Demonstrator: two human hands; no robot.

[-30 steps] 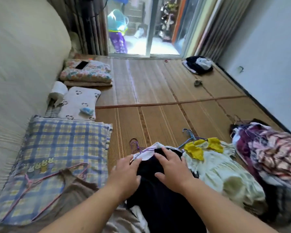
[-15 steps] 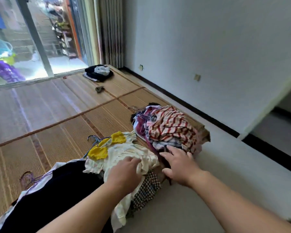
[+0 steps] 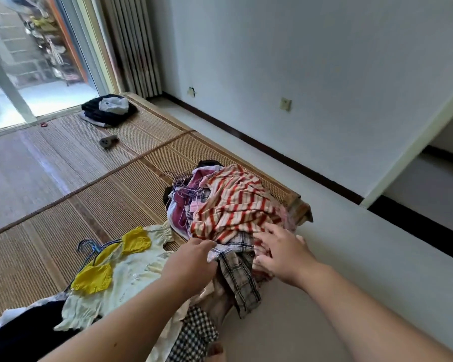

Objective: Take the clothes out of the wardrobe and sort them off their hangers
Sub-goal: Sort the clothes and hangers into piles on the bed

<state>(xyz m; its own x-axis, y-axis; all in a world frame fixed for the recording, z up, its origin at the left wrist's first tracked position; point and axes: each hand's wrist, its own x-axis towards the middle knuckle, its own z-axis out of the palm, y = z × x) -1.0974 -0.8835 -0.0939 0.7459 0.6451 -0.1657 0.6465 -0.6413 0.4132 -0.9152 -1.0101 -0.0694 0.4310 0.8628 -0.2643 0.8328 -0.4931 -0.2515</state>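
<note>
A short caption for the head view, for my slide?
Left hand grips a plaid garment; right hand touches the clothes heap.

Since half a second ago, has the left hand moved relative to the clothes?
Yes. The left hand has left the cream dress and gone right, to the plaid cloth at the near edge of the striped top.

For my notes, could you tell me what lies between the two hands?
A grey plaid garment, seen in the head view, lies between the left hand and right hand.
</note>
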